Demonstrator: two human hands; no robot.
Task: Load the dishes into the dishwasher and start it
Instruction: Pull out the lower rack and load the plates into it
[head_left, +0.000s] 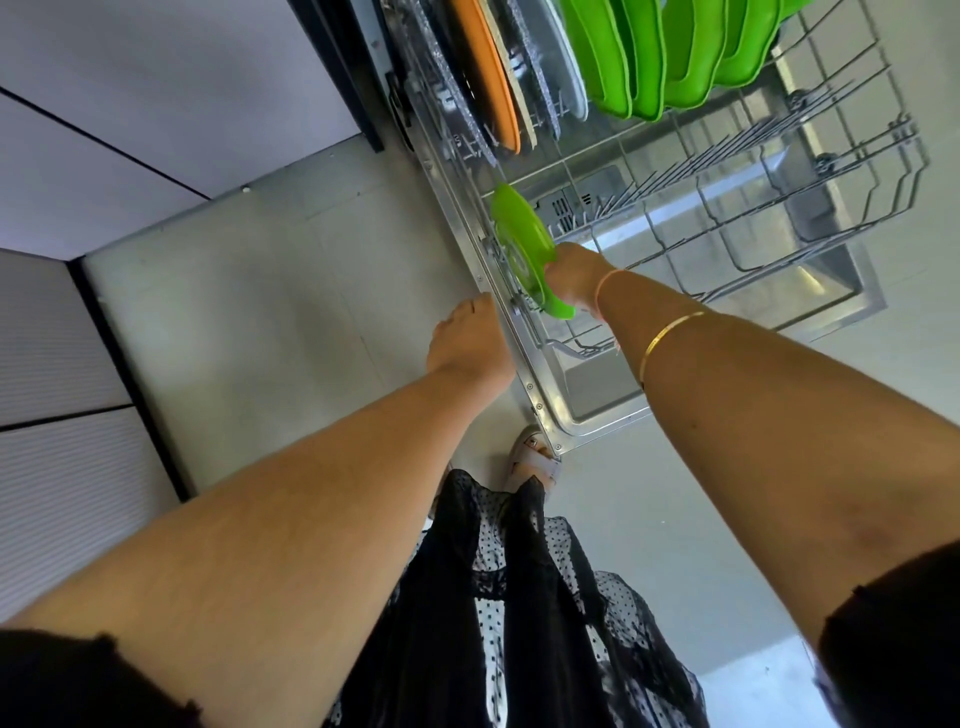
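The dishwasher's lower wire rack (769, 208) is pulled out over the open door (597, 400). My right hand (574, 275) grips a small green plate (522, 249), which stands on edge at the rack's near left side. My left hand (467, 343) hovers beside the door's left edge with loosely curled fingers and holds nothing. At the rack's far end stand several green plates (665, 57), an orange plate (485, 73) and grey speckled plates (540, 67).
Pale cabinet fronts (130, 104) run along the left, above a grey tiled floor (260, 291). My sandalled foot (535, 462) stands at the door's near corner. The right half of the rack holds bare tines.
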